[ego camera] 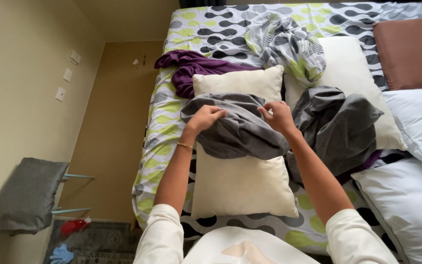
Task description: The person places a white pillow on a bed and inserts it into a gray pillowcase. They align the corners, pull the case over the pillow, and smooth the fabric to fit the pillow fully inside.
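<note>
A cream pillow (242,186) lies on the bed in front of me. A grey pillowcase (238,129) is draped across its upper half. My left hand (205,117) grips the grey fabric near its left edge. My right hand (277,115) pinches the same fabric at its upper right. More grey cloth (340,124) is bunched up to the right, over a second cream pillow (352,68).
The bed sheet (164,122) has a black, grey and green pattern. On it lie a purple cloth (186,68), a crumpled patterned cover (289,46), a brown pillow (409,51) and white pillows (411,195). A grey stool (28,193) stands by the left wall.
</note>
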